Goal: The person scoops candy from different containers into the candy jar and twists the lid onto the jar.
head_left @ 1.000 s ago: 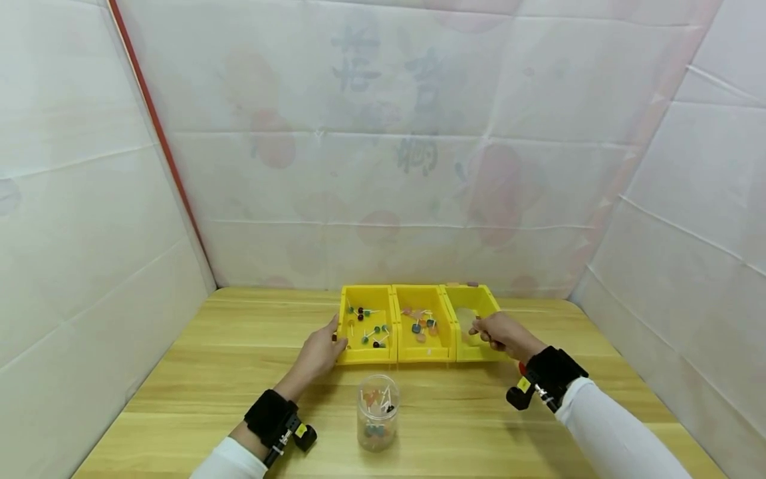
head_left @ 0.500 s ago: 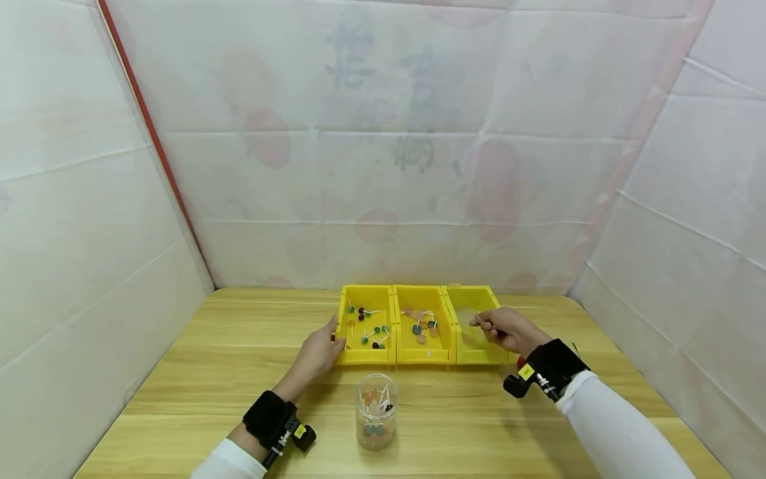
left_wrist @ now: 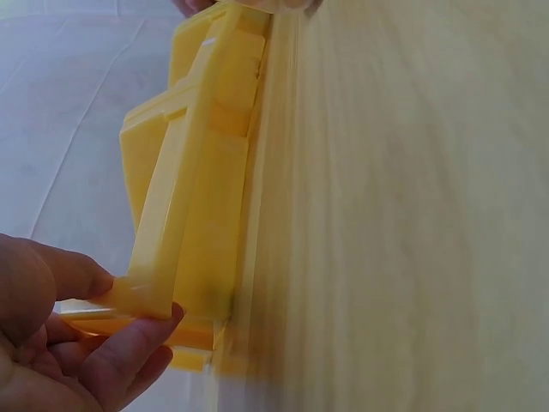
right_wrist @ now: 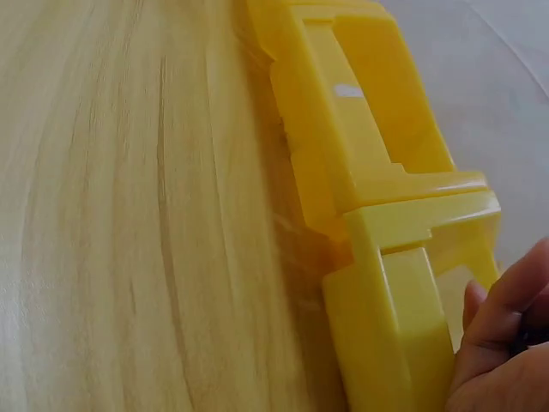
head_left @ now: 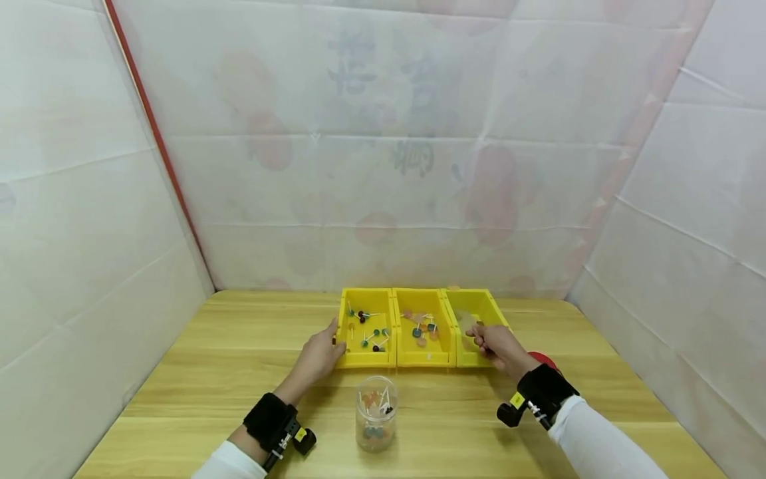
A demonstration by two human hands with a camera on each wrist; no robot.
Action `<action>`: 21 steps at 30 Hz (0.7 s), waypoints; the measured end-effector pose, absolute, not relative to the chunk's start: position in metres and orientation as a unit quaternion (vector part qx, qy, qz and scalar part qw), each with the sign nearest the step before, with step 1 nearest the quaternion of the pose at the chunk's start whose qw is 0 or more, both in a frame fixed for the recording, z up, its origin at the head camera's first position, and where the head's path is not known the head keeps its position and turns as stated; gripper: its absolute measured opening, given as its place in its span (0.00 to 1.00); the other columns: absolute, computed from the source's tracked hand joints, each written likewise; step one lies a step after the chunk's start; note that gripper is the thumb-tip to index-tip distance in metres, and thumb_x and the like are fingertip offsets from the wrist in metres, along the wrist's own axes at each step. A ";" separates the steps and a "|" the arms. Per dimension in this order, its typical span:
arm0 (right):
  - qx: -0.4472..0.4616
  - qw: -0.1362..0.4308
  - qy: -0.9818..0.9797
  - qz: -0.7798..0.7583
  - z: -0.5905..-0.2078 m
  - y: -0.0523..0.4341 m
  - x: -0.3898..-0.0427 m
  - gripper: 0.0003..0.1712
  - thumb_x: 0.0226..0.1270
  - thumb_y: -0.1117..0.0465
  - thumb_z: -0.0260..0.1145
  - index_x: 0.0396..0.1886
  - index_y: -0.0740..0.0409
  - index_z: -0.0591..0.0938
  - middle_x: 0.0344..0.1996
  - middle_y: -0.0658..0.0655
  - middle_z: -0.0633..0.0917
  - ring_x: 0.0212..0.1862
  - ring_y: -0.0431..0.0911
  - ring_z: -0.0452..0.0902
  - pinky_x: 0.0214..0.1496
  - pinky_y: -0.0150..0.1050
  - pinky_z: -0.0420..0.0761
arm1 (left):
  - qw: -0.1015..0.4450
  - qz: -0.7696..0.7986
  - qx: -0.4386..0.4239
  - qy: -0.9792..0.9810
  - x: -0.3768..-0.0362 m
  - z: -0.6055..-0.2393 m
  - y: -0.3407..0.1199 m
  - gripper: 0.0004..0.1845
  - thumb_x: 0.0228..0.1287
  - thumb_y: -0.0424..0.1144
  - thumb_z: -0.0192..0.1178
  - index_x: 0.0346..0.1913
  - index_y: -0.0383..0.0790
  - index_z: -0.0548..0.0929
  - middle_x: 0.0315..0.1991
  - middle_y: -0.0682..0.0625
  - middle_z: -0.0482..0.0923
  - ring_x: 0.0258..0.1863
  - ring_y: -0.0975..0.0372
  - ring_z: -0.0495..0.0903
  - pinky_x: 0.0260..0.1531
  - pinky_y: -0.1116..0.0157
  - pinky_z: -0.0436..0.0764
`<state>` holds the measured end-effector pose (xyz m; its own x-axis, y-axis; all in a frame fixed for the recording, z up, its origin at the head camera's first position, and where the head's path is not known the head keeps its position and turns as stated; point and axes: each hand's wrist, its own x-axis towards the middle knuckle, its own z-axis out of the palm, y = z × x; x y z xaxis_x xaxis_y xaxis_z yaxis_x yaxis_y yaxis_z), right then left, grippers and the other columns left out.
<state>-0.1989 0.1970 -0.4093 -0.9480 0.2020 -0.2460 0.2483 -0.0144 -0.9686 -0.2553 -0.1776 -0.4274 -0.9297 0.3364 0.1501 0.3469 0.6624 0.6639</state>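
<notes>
While left hand grips bin corner.

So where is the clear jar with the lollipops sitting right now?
In the head view the clear jar stands upright on the wooden table, in front of the three yellow bins, between the left hand and the right hand, touching neither.

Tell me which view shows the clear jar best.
Head view. The jar stands upright on the table, near of the yellow bins, between both forearms, with lollipops visible inside. Neither wrist view shows the jar: only bin walls, wood and fingertips.
</notes>
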 end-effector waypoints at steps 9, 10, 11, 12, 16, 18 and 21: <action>0.161 0.022 0.670 -0.724 -0.405 0.198 -0.198 0.23 0.81 0.60 0.46 0.59 0.78 0.67 0.22 0.49 0.72 0.21 0.33 0.65 0.22 0.23 0.71 | 0.003 -0.373 -0.177 -0.911 -0.256 -0.426 -0.178 0.35 0.71 0.36 0.58 0.75 0.30 0.56 0.57 0.32 0.76 0.13 0.63 0.60 0.14 0.68 0.64; 0.163 0.020 0.667 -0.727 -0.405 0.199 -0.197 0.22 0.81 0.60 0.46 0.58 0.77 0.68 0.21 0.49 0.72 0.21 0.33 0.65 0.22 0.23 0.71 | 0.003 -0.372 -0.176 -0.911 -0.256 -0.426 -0.178 0.35 0.71 0.36 0.58 0.75 0.30 0.56 0.57 0.32 0.76 0.13 0.63 0.60 0.14 0.68 0.64; 0.163 0.019 0.665 -0.729 -0.405 0.199 -0.196 0.22 0.81 0.59 0.47 0.58 0.77 0.69 0.21 0.48 0.72 0.21 0.33 0.65 0.23 0.23 0.72 | 0.002 -0.372 -0.176 -0.911 -0.257 -0.427 -0.178 0.35 0.71 0.36 0.58 0.75 0.30 0.56 0.57 0.32 0.76 0.13 0.63 0.61 0.14 0.68 0.65; 0.162 0.017 0.661 -0.732 -0.406 0.199 -0.195 0.21 0.81 0.59 0.47 0.57 0.76 0.69 0.21 0.48 0.72 0.21 0.33 0.65 0.23 0.23 0.72 | 0.002 -0.371 -0.177 -0.912 -0.257 -0.428 -0.178 0.36 0.71 0.37 0.58 0.75 0.30 0.56 0.57 0.32 0.76 0.13 0.63 0.62 0.15 0.67 0.65; 0.161 0.017 0.646 -0.746 -0.409 0.199 -0.191 0.19 0.81 0.58 0.47 0.54 0.72 0.70 0.21 0.48 0.72 0.21 0.33 0.66 0.23 0.23 0.73 | 0.003 -0.371 -0.175 -0.912 -0.257 -0.428 -0.181 0.35 0.71 0.37 0.58 0.75 0.30 0.56 0.57 0.32 0.76 0.15 0.61 0.65 0.16 0.66 0.65; 0.161 0.021 0.637 -0.754 -0.410 0.198 -0.189 0.19 0.81 0.58 0.47 0.55 0.71 0.70 0.21 0.48 0.72 0.20 0.32 0.67 0.23 0.22 0.73 | 0.005 -0.371 -0.174 -0.912 -0.257 -0.427 -0.182 0.35 0.70 0.36 0.58 0.75 0.30 0.56 0.57 0.32 0.76 0.18 0.61 0.67 0.17 0.66 0.66; 0.168 0.025 0.621 -0.765 -0.411 0.195 -0.188 0.19 0.81 0.58 0.47 0.56 0.71 0.69 0.21 0.48 0.73 0.20 0.32 0.68 0.22 0.22 0.74 | 0.006 -0.374 -0.174 -0.911 -0.257 -0.427 -0.184 0.35 0.71 0.36 0.58 0.75 0.30 0.56 0.57 0.32 0.76 0.17 0.61 0.67 0.16 0.66 0.67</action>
<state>-0.1880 0.1951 -0.4114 -0.9422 0.1710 -0.2883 0.2470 -0.2270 -0.9420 -0.2573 -0.1841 -0.4265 -0.9397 0.3116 0.1413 0.3211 0.6605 0.6787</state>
